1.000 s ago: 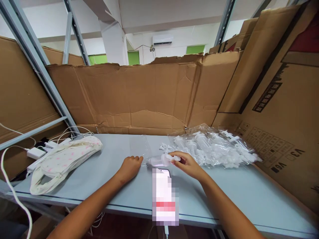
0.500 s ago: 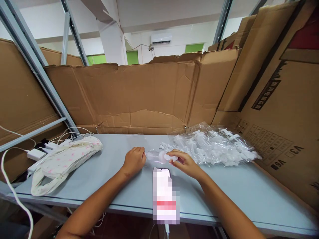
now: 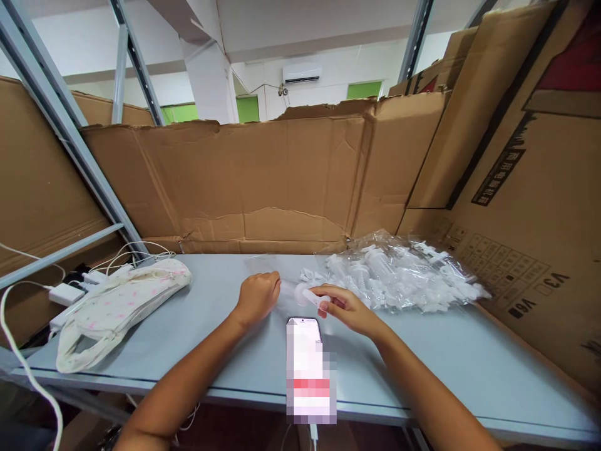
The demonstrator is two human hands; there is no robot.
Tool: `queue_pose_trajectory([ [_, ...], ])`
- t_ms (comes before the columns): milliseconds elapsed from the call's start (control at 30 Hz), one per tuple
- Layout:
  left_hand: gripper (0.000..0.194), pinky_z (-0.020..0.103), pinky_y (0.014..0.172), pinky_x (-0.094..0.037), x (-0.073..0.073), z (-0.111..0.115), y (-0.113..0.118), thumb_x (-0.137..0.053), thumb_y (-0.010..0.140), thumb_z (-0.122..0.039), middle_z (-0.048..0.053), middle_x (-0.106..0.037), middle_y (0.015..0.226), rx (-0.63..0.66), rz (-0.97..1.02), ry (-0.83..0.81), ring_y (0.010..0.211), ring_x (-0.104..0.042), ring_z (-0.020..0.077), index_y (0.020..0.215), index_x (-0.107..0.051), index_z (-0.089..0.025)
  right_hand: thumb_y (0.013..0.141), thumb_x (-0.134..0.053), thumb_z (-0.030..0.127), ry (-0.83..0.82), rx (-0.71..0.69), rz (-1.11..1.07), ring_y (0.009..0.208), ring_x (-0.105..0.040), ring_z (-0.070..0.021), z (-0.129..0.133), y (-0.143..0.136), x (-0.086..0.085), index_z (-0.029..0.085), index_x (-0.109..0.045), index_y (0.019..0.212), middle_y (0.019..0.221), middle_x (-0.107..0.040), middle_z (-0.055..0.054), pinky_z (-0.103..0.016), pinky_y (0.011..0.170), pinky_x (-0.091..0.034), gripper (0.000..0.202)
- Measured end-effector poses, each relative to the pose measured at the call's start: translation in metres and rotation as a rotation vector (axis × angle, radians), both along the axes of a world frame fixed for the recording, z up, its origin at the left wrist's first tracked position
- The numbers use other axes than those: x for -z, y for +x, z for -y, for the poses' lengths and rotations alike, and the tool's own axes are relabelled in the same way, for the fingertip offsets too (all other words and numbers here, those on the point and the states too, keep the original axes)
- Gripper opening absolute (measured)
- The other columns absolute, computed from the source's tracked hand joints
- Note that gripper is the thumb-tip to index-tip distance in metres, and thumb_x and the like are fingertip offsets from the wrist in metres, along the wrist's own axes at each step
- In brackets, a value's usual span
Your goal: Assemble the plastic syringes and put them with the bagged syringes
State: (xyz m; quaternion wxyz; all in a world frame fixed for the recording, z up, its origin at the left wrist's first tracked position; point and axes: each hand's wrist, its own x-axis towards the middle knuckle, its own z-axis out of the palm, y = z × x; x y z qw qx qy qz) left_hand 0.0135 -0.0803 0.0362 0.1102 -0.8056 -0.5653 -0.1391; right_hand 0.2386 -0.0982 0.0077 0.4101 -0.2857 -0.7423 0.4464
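A clear plastic syringe (image 3: 300, 292) with graduation-like lines and a white end lies level between my hands, just above the grey table. My left hand (image 3: 258, 297) is closed in a fist at its left end; the fingers' exact hold is hidden. Around that end shows a thin clear bag (image 3: 263, 263), and I cannot tell whether the syringe is inside it. With thumb and fingers, my right hand (image 3: 345, 305) pinches the white end on the right. Just behind it rests a large clear bag (image 3: 399, 275) full of white and clear plastic parts.
A phone (image 3: 307, 369) with a cable lies at the table's front edge (image 3: 225, 393). On the left are a white cloth pouch (image 3: 131, 307) with pink spots and chargers with cords (image 3: 70, 293). Cardboard walls (image 3: 263, 175) enclose the back and the right side (image 3: 539, 238).
My left hand has shifted slightly right along the syringe, and the thin clear bag has moved with it. My right hand keeps its pinch, with the white end tilted a little more.
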Motion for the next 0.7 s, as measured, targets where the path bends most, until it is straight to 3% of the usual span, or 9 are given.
queue_pose_trajectory([
  [233, 0.022, 0.027, 0.062, -0.036, -0.005, 0.010, 0.014, -0.039, 0.089, -0.024, 0.003, -0.067, 0.076, 0.148, -0.009, 0.136, 0.071, -0.060, 0.0169, 0.079, -0.058, -0.019, 0.084, -0.053, 0.043, 0.141, 0.033, 0.146, 0.087, -0.055, -0.0190, 0.000, 0.000, 0.001, 0.025, -0.063, 0.112, 0.099, -0.062, -0.007, -0.030, 0.071, -0.044, 0.035],
  [533, 0.017, 0.027, 0.063, -0.037, -0.009, 0.017, 0.027, -0.043, 0.086, -0.023, 0.001, -0.065, 0.072, 0.264, 0.100, 0.276, 0.068, -0.059, 0.0153, 0.079, -0.058, -0.019, 0.085, -0.052, 0.040, 0.210, 0.119, 0.265, 0.074, -0.055, -0.0156, 0.000, 0.000, -0.001, 0.026, -0.060, 0.117, 0.100, -0.065, -0.007, -0.025, 0.056, -0.039, 0.036],
  [700, 0.017, 0.028, 0.062, -0.037, -0.010, 0.019, 0.033, -0.044, 0.084, -0.019, 0.001, -0.063, 0.066, 0.317, 0.058, 0.366, 0.065, -0.058, 0.0154, 0.071, -0.056, -0.018, 0.085, -0.053, 0.038, 0.214, 0.172, 0.259, 0.075, -0.057, -0.0160, 0.002, -0.003, -0.004, 0.026, -0.061, 0.116, 0.102, -0.067, -0.006, -0.025, 0.055, -0.040, 0.034],
])
